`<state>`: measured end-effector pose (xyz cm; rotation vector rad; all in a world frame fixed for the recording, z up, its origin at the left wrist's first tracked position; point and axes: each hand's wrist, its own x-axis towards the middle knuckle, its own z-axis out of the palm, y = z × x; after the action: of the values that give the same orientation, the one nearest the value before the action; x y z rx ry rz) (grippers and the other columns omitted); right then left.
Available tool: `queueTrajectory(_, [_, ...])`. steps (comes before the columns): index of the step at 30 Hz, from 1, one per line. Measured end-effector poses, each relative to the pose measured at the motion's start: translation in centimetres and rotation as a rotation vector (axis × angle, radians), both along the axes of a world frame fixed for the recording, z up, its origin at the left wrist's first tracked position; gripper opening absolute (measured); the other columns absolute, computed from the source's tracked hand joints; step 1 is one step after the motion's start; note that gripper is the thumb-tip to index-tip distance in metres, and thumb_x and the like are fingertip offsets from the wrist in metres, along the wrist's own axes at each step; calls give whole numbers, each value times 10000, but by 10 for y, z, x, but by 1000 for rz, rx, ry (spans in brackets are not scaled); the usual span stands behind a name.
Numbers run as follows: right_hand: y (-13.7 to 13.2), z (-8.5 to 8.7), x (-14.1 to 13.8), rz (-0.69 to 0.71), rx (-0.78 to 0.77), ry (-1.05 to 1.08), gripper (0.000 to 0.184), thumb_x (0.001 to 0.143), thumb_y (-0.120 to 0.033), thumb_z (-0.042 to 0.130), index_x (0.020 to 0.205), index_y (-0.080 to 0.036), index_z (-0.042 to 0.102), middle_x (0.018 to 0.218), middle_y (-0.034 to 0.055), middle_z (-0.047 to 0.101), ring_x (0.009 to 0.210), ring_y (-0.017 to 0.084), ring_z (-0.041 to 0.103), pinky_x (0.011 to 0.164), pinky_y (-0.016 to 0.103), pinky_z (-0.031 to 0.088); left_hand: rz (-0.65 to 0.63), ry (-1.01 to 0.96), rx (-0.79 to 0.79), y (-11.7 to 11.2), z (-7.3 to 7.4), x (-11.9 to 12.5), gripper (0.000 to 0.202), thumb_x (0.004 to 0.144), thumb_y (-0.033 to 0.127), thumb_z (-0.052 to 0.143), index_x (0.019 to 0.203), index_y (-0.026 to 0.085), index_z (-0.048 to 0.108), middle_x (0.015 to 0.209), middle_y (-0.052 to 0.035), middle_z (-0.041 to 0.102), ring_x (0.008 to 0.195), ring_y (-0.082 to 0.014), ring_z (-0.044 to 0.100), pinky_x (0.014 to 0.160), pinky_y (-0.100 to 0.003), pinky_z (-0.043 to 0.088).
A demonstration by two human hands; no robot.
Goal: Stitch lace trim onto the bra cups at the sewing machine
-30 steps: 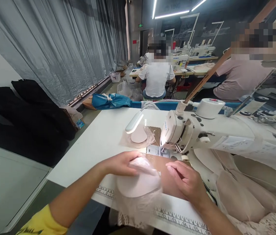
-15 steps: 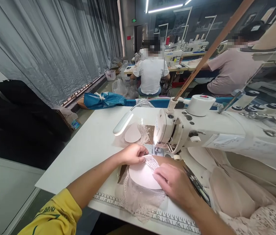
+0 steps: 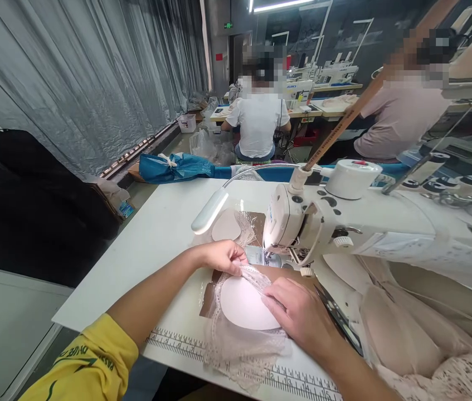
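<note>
A white oval bra cup pad [image 3: 246, 306] lies on the machine bed in front of the sewing machine [image 3: 292, 220]. Pale lace fabric [image 3: 236, 348] spreads under and around it, with a lace edge folded over the pad's top. My left hand [image 3: 224, 257] pinches this edge at the far left of the pad, just left of the presser foot [image 3: 267, 257]. Closed on the lace at the pad's right side is my right hand [image 3: 296, 305]; its fingertips rest on the pad's edge. The lace runs between both hands, apart from the needle.
Black scissors [image 3: 338, 317] lie right of my right hand. Another pad with lace [image 3: 226, 225] sits behind my left hand, under the lamp [image 3: 209, 211]. Beige garments [image 3: 403, 328] are heaped at right. A printed ruler [image 3: 185, 346] follows the table's front edge. Two people sit at machines ahead.
My left hand has moved slightly left, still pinching the lace, and the lace edge between my hands looks longer and straighter. My right hand has barely moved. The view has shifted a little.
</note>
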<state>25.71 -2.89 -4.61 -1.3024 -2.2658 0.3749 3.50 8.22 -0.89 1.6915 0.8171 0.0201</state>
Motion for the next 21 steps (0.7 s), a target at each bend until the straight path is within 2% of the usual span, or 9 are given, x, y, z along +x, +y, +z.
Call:
queueTrajectory(3, [0, 2, 0, 3, 11, -13, 247, 929, -264, 441, 731, -201, 575, 688, 7, 527, 670, 148, 471, 630, 279, 319, 58, 45, 144, -2, 1, 2, 160, 704, 273, 653, 733, 149, 557, 583, 50, 470, 513, -81, 430, 485, -190, 315])
queueTrajectory(7, [-1, 4, 1, -43, 39, -6, 228, 908, -284, 478, 722, -197, 577, 723, 12, 553, 681, 151, 493, 632, 281, 348, 113, 40, 323, -10, -2, 17, 126, 730, 249, 609, 714, 158, 523, 627, 46, 477, 557, -80, 410, 514, -188, 302])
queueTrajectory(9, [0, 3, 2, -80, 65, -36, 158, 895, -289, 500, 863, -208, 631, 815, 23, 588, 723, 161, 529, 650, 285, 377, 106, 37, 387, -15, -3, 26, 93, 732, 215, 587, 706, 162, 515, 644, 44, 494, 574, -84, 423, 527, -188, 311])
queueTrajectory(11, [1, 1, 3, -104, 94, -110, 210, 890, -286, 505, 1036, -217, 639, 882, 38, 602, 750, 172, 554, 657, 292, 402, 103, 54, 453, -17, -4, 32, 67, 724, 188, 571, 701, 169, 512, 633, 43, 499, 572, -92, 429, 526, -194, 310])
queueTrajectory(13, [3, 0, 4, -115, 114, -188, 274, 891, -279, 497, 1123, -211, 628, 885, 48, 607, 743, 178, 567, 648, 296, 419, 128, 94, 533, -17, -3, 35, 69, 711, 167, 563, 680, 175, 501, 608, 39, 486, 563, -106, 425, 523, -210, 298])
queueTrajectory(18, [5, -1, 2, -124, 142, -253, 275, 885, -269, 502, 1109, -200, 646, 865, 55, 615, 738, 185, 584, 639, 301, 435, 237, 195, 729, -24, 13, 31, 78, 734, 110, 506, 692, 175, 497, 656, -2, 516, 631, -151, 474, 582, -248, 337])
queueTrajectory(19, [5, -1, 1, -124, 139, -253, 266, 881, -265, 508, 1094, -197, 651, 870, 55, 616, 743, 188, 587, 644, 305, 437, 229, 196, 784, -28, 17, 31, 79, 755, 111, 491, 710, 172, 508, 693, -17, 537, 674, -165, 495, 611, -258, 359])
queueTrajectory(21, [5, -1, 1, -127, 115, -265, 213, 871, -238, 511, 995, -185, 676, 862, 53, 614, 733, 190, 588, 646, 312, 440, 127, 171, 898, -40, 21, 31, 95, 808, 133, 465, 766, 169, 542, 770, -41, 582, 749, -184, 533, 667, -277, 406])
